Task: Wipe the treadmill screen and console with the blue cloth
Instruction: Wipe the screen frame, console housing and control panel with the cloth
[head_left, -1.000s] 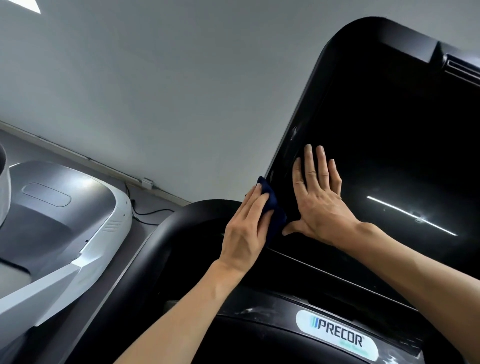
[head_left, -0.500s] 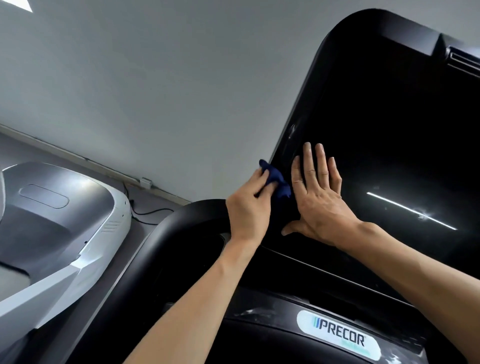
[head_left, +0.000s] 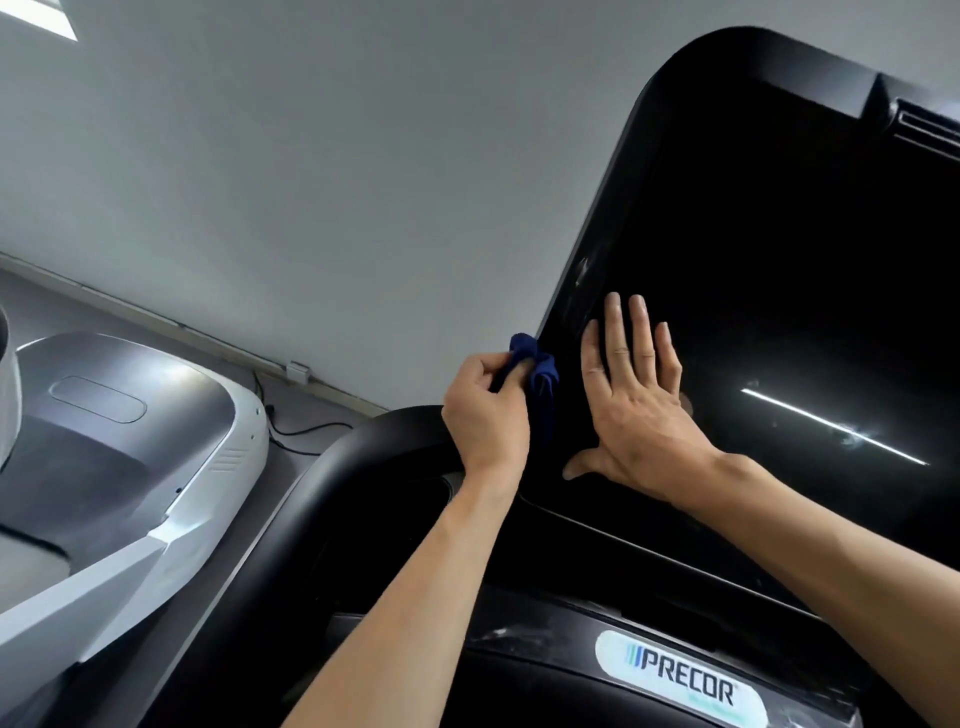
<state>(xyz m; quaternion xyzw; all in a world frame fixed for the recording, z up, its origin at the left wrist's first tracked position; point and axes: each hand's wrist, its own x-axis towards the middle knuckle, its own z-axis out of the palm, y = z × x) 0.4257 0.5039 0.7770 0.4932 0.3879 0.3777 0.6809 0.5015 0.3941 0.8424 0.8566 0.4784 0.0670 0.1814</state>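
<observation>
Black and glossy, the treadmill screen (head_left: 779, 260) rises above both hands, with the console (head_left: 545, 654) and its Precor badge (head_left: 680, 680) below the wrists. Flat on the glass lies the right hand (head_left: 636, 410), fingers straight and together. Just beside it, the left hand (head_left: 485, 415) curls round the bunched blue cloth (head_left: 540, 382), holding it against the screen's left edge.

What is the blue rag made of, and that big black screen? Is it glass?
The blue cloth looks like soft fabric, perhaps microfibre: it bunches and folds in the left hand. The screen looks like glossy glass or hard plastic: it mirrors a sharp light streak. Which one, I cannot tell.
</observation>
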